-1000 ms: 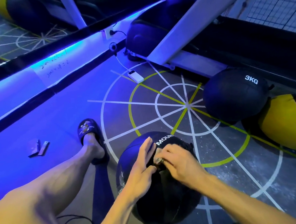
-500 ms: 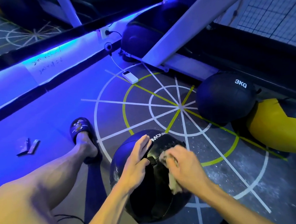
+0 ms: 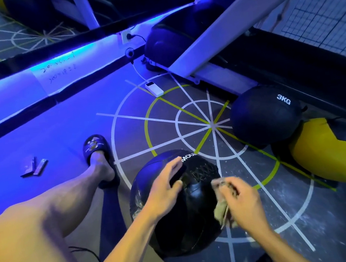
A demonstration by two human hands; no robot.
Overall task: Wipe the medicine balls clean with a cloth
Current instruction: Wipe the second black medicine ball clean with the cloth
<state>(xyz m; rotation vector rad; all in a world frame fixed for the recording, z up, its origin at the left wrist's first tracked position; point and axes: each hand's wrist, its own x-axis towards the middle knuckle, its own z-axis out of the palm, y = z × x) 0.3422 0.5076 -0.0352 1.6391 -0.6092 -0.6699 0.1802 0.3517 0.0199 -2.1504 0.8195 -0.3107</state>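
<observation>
A black medicine ball (image 3: 189,220) with white lettering and a laced seam lies on the floor in front of me. My left hand (image 3: 165,191) rests flat on its top left, fingers straight. At the ball's right side my right hand (image 3: 240,200) grips a crumpled beige cloth (image 3: 222,208), which hangs against the ball. A second black ball marked 3KG (image 3: 265,113) sits at the right, touching a yellow and black ball (image 3: 326,152).
My bare left leg and a black slipper (image 3: 96,146) stretch out to the left of the ball. A white power bank (image 3: 154,88) with a cable lies by a white machine frame (image 3: 217,31). Two small flat pieces (image 3: 34,166) lie at the left. A mirror wall runs along the back.
My right hand has slid with the cloth from the ball's top, near the lacing, down to its right side. The left hand has stayed on the ball.
</observation>
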